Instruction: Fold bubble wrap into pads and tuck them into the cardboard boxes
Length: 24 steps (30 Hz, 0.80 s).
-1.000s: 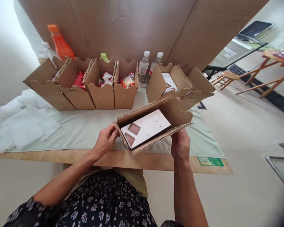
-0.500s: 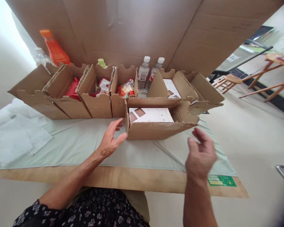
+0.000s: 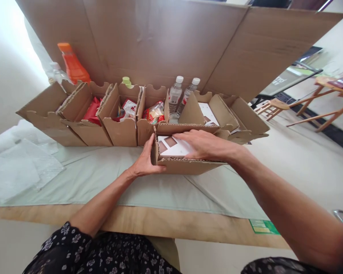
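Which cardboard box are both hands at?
The front cardboard box, set crosswise before the other boxes: the left hand is at its left end, and the right hand touches the white carton inside.

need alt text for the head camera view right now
A person's right hand is over a white carton inside an open cardboard box, and the left hand rests against the box's left end. Behind it stand more cardboard boxes and two clear bottles.

Bright light washes out the wall (image 3: 5,76) at left, while the view's lower right corner seems dim, blurred.
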Available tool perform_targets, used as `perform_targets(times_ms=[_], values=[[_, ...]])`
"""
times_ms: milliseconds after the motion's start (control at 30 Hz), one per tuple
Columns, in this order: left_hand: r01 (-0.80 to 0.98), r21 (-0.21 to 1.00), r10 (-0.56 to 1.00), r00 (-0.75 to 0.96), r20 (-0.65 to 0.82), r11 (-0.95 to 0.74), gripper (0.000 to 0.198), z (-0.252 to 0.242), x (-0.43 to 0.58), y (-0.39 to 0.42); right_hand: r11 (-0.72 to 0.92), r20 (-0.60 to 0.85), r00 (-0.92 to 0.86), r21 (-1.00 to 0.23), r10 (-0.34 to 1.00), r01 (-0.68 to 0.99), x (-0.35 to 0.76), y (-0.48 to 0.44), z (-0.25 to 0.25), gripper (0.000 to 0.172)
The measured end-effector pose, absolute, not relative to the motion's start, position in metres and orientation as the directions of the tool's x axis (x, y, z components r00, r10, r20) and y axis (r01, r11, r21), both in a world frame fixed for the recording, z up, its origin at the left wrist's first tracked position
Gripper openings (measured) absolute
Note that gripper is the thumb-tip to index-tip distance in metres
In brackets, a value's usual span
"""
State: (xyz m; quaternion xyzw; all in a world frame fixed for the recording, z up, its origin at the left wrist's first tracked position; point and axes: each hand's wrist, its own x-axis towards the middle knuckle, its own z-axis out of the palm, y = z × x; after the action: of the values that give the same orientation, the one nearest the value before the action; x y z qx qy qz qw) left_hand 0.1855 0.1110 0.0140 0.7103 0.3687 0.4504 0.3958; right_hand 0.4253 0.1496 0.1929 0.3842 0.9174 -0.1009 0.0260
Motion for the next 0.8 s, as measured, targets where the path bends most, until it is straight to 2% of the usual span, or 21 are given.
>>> perform_targets(times_ms=[100,167,300,400,500,567,600,633,700,733,800], values=[[0.167,0.889,0.883,0.291,0.368,-0.426,0.143,0.013,0.185,0.112,0.611,-0.085,-0.651,-0.273,0.754,0.743,0.432,0.15,0.186,0.049],[0.189,0.882,0.884,0.286,0.37,-0.431,0.141,0.016,0.185,0.111,0.562,-0.06,-0.61,-0.326,0.791,0.76,0.445,0.153,0.182,0.05],[0.212,0.88,0.889,0.28,0.362,-0.424,0.14,0.021,0.185,0.108,0.533,-0.008,-0.565,-0.325,0.825,0.781,0.473,0.157,0.183,0.064],[0.235,0.873,0.892,0.267,0.365,-0.428,0.135,0.021,0.184,0.101,0.506,0.14,-0.489,-0.338,0.861,0.794,0.495,0.139,0.191,0.057],[0.299,0.862,0.907,0.239,0.348,-0.409,0.124,0.017,0.179,0.083,0.394,0.37,-0.258,-0.36,0.892,0.845,0.524,0.101,0.187,0.049],[0.321,0.868,0.921,0.222,0.321,-0.38,0.116,0.012,0.179,0.068,0.204,0.493,0.042,-0.436,0.869,0.877,0.541,0.077,0.169,0.053],[0.321,0.873,0.926,0.223,0.306,-0.366,0.113,0.009,0.18,0.061,0.104,0.511,0.213,-0.523,0.833,0.846,0.546,0.069,0.155,0.057],[0.317,0.879,0.929,0.228,0.293,-0.355,0.109,0.007,0.183,0.056,0.035,0.44,0.324,-0.634,0.838,0.772,0.548,0.064,0.138,0.058],[0.308,0.889,0.933,0.231,0.277,-0.34,0.102,0.004,0.191,0.053,-0.022,0.231,0.365,-0.819,0.902,0.574,0.539,0.06,0.106,0.057],[0.308,0.892,0.936,0.221,0.273,-0.332,0.098,0.004,0.195,0.055,-0.047,0.143,0.336,-0.866,0.931,0.498,0.53,0.06,0.092,0.054],[0.317,0.895,0.947,0.176,0.269,-0.313,0.091,0.006,0.203,0.064,-0.06,0.08,0.309,-0.906,0.948,0.419,0.508,0.06,0.072,0.048]])
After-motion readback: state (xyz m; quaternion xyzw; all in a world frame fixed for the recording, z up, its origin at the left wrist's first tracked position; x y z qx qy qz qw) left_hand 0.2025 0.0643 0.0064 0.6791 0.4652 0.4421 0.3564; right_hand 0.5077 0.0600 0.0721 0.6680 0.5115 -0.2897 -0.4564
